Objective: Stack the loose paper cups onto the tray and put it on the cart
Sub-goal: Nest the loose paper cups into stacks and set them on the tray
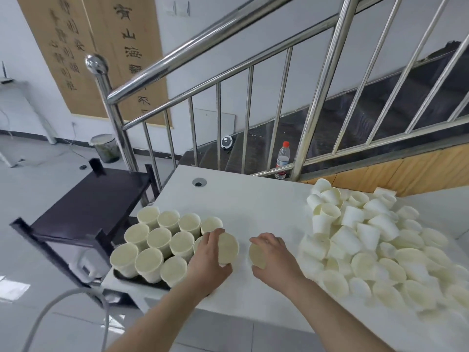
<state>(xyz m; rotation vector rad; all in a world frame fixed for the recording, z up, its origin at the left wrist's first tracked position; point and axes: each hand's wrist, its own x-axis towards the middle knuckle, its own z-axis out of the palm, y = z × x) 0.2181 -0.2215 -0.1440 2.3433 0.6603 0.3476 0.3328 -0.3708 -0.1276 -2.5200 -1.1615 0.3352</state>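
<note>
Left hand (209,260) grips an upright cream paper cup (228,247) at the right edge of the rows of upright cream cups (158,240) on a dark tray (132,278), near the white surface's (253,207) left edge; right hand (272,260) holds a second cream cup (257,255) tilted w/ its mouth toward the camera, between tray & the big heap of loose cream paper cups (375,250) at right. Black cart (94,196) stands just left of the surface, beside a steel stair railing (253,72). Behind the rails: a clear water bottle w/ red cap (282,161) & what looks like a round robot vacuum (226,142), blurred.
</note>
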